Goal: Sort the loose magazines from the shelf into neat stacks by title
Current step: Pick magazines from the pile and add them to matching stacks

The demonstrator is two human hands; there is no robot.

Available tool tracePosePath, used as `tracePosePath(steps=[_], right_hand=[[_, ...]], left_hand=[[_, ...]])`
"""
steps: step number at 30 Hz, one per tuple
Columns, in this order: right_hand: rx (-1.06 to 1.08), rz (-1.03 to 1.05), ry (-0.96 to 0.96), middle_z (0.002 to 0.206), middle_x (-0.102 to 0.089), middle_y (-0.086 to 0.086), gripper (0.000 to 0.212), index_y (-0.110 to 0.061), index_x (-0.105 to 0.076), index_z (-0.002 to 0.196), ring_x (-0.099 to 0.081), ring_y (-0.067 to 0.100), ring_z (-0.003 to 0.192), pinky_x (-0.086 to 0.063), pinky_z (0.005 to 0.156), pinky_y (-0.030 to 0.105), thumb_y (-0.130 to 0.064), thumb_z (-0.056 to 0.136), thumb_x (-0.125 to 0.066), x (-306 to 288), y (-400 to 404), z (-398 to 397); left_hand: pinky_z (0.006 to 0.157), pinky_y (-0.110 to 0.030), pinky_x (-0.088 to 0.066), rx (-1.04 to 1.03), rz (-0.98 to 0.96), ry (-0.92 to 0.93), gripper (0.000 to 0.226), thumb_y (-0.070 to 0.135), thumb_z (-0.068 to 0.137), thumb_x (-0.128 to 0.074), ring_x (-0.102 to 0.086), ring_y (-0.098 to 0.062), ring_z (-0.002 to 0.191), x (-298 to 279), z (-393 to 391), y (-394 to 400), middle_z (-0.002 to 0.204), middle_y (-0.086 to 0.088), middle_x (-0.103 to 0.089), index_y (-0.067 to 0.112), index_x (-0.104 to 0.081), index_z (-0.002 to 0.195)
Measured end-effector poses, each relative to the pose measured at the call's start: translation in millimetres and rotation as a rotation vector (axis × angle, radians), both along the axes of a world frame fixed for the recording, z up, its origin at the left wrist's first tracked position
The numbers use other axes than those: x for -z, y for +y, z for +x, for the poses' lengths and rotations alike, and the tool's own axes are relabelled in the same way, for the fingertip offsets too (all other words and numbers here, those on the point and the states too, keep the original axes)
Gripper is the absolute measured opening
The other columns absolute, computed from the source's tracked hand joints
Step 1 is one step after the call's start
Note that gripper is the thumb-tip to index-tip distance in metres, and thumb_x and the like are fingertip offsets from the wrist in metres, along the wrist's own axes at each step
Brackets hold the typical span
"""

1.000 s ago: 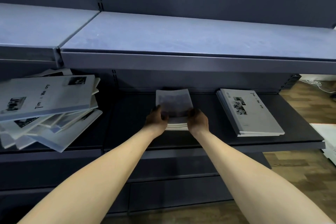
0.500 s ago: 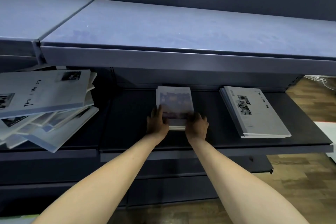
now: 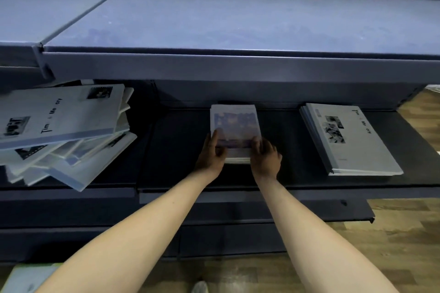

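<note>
both hands on the middle stack

the left hand (image 3: 212, 154) and right hand (image 3: 266, 158) grip the near corners of the middle stack (image 3: 234, 127), fingers curled round its edges as it lies flat on the dark shelf (image 3: 176, 147). a neat stack (image 3: 350, 140) lies well apart to the right. to the left, a loose pile (image 3: 64, 131) of magazines leans askew, the lowest jutting past the shelf's front edge.

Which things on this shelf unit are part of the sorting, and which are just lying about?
Part of the job:
- messy pile, left
- middle stack, held by left hand and right hand
- tidy stack, right

Lying about:
- pale sheet on the floor
- shoe tip
</note>
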State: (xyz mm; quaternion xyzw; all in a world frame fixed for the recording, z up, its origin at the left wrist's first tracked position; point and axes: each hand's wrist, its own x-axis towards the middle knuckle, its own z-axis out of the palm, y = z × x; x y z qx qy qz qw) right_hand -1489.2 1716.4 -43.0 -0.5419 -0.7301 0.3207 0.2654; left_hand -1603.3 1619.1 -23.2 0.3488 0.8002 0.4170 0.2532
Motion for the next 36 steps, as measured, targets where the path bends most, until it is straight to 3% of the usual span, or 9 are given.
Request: tracePosePath(steps=[3,7,10,17,22,28,32,34,36], right_hand=[[0.058,-0.069,0.145,0.143,-0.052,0.007,0.073,-0.019,-0.047,0.144,-0.042,0.032,0.132,-0.035,0.108,0.044,-0.07,0.092,-0.04,-4,-8,2],[0.125,-0.114,0.373,0.155,-0.035,0.011,0.085,-0.019,-0.034,0.152,-0.032,0.03,0.142,-0.031,0.117,0.049,-0.064,0.085,-0.059,-13,-21,11],[0.078,0.05,0.291,0.16,-0.025,0.011,0.068,-0.016,-0.036,0.152,-0.02,0.03,0.147,-0.024,0.119,0.039,-0.045,0.095,-0.059,-23,-50,11],[-0.103,0.147,-0.067,0.165,-0.009,0.008,0.064,-0.027,-0.04,0.15,0.0,0.029,0.152,-0.005,0.122,0.049,-0.049,0.093,-0.058,-70,-113,-29],[-0.279,0.064,-0.044,0.164,-0.015,0.007,0.061,-0.028,-0.04,0.149,-0.006,0.029,0.151,-0.017,0.121,0.051,-0.05,0.094,-0.055,-95,-153,-61],[-0.506,0.119,-0.026,0.162,-0.023,0.001,0.061,-0.03,-0.037,0.15,-0.011,0.02,0.15,-0.016,0.119,0.035,-0.049,0.095,-0.055,-116,-212,-127],[-0.55,-0.039,0.146,0.145,-0.042,-0.004,0.056,-0.028,-0.038,0.149,-0.046,0.011,0.127,-0.034,0.1,0.019,-0.038,0.097,-0.058,-125,-241,-165],[-0.495,-0.102,0.208,0.131,-0.048,-0.008,0.054,-0.027,-0.041,0.148,-0.053,0.005,0.11,-0.039,0.09,0.019,-0.036,0.098,-0.058,-126,-249,-187],[-0.418,-0.13,0.255,0.129,-0.053,-0.008,0.048,-0.023,-0.049,0.143,-0.056,0.008,0.113,-0.039,0.089,0.02,-0.037,0.097,-0.058,-124,-253,-206]], left_hand=[[0.103,-0.034,-0.043,0.011,-0.037,0.135,0.061,0.028,0.1,-0.05,-0.043,-0.025,0.133,-4,-4,-12,0.153,-0.003,-0.033,0.039,-0.022,0.152],[0.103,-0.041,-0.045,0.04,-0.198,0.324,0.054,0.035,0.102,-0.044,-0.04,-0.026,0.134,-21,0,-57,0.156,-0.005,-0.025,0.033,-0.023,0.152],[0.105,-0.041,-0.043,0.054,-0.217,0.397,0.056,0.036,0.101,-0.044,-0.037,-0.025,0.137,-33,-5,-99,0.158,-0.002,-0.023,0.03,-0.024,0.153],[0.095,-0.042,-0.048,-0.071,-0.13,0.455,0.053,0.035,0.099,-0.049,-0.049,-0.026,0.123,-60,-30,-187,0.139,-0.006,-0.045,0.028,-0.035,0.149],[0.093,-0.041,-0.049,-0.129,-0.114,0.616,0.047,0.03,0.097,-0.052,-0.05,-0.025,0.121,-72,-66,-233,0.137,-0.004,-0.048,0.021,-0.045,0.142],[0.093,-0.046,-0.048,-0.188,-0.146,0.759,0.048,0.025,0.088,-0.062,-0.051,-0.034,0.12,-82,-128,-270,0.138,-0.009,-0.049,0.019,-0.052,0.135],[0.102,-0.051,-0.044,-0.221,-0.082,0.761,0.049,0.021,0.086,-0.064,-0.043,-0.036,0.13,-85,-163,-289,0.141,-0.01,-0.047,0.021,-0.054,0.134],[0.105,-0.052,-0.041,-0.227,-0.069,0.747,0.05,0.021,0.087,-0.064,-0.041,-0.037,0.133,-84,-178,-299,0.144,-0.011,-0.046,0.022,-0.053,0.136],[0.107,-0.053,-0.039,-0.227,-0.061,0.737,0.052,0.025,0.089,-0.062,-0.039,-0.037,0.135,-82,-193,-309,0.147,-0.011,-0.044,0.024,-0.05,0.139]])
